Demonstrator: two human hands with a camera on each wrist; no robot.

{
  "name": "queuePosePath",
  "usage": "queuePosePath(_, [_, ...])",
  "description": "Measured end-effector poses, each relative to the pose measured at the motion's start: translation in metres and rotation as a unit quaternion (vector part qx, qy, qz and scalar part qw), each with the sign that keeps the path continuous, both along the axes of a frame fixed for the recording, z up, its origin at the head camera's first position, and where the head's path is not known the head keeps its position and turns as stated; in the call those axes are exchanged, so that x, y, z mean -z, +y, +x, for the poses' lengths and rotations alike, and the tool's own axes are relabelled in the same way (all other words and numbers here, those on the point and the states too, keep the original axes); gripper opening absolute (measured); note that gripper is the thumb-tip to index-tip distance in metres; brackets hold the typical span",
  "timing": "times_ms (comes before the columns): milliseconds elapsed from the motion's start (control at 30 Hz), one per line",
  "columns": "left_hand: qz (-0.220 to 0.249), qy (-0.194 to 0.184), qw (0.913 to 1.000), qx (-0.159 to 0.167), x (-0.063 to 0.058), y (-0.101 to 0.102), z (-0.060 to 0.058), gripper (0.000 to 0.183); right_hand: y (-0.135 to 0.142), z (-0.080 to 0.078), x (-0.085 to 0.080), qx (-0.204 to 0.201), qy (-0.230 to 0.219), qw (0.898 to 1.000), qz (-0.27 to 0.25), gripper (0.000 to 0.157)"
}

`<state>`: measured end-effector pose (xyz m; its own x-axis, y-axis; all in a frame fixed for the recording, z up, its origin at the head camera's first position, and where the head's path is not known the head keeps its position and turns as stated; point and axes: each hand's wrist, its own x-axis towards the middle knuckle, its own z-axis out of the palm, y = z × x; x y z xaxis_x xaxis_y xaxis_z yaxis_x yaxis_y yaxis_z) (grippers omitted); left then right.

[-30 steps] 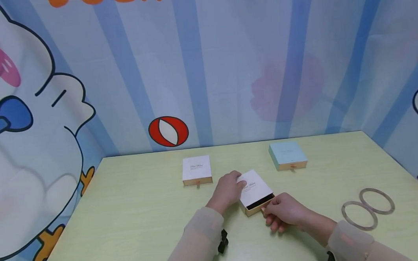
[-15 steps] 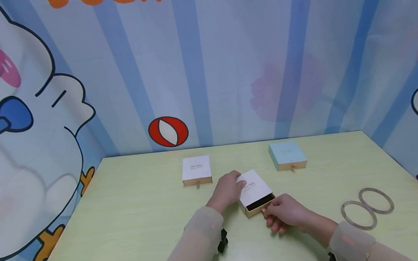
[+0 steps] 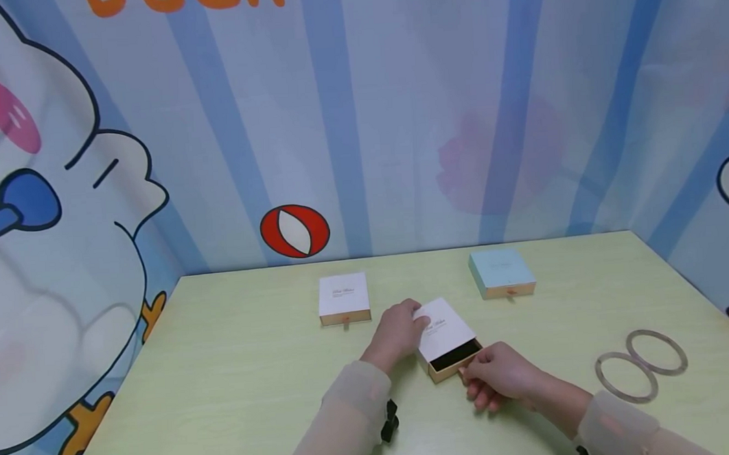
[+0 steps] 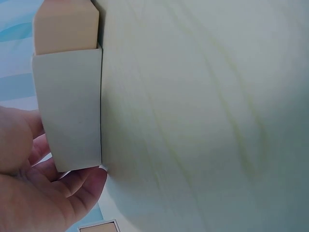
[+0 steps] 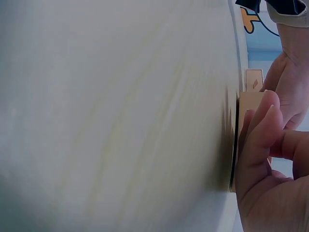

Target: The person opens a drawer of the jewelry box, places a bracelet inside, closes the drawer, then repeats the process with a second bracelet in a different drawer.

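A small white drawer-style gift box (image 3: 444, 328) sits at an angle on the table, its drawer (image 3: 449, 370) partly out and showing a black inside. My left hand (image 3: 397, 332) grips the sleeve at its far left side, the thumb on the lid. In the left wrist view, the fingers of that hand (image 4: 58, 198) curl round the end of the sleeve (image 4: 70, 106), and the tan drawer sticks out at the other end. At the drawer's front, my right hand (image 3: 501, 373) pinches the pull tab (image 3: 461, 372). The right wrist view shows its curled fingers (image 5: 260, 140) partly hiding the drawer front.
Another white box (image 3: 343, 296) with a tan drawer stands at the back, left of the hands. A light blue box (image 3: 503, 268) is at the back right. Two pale rings (image 3: 599, 380) lie overlapping on the right of the table (image 3: 211, 373). A printed curtain rises behind.
The drawer has slid a little further out of the sleeve, toward the front right, as my right hand drew back with the tab. My left hand has stayed on the sleeve.
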<state>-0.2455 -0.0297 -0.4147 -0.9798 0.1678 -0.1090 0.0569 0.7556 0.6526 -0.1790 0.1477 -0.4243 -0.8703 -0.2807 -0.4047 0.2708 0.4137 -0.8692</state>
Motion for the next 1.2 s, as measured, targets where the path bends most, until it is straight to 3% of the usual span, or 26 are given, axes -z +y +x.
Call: queuePosePath(1200, [0.002,0.014,0.9999,0.006,0.0011,-0.0018,0.0007,0.035,0.0064,0.006,0.0016,-0.019,-0.007,1.0,-0.022,0.021])
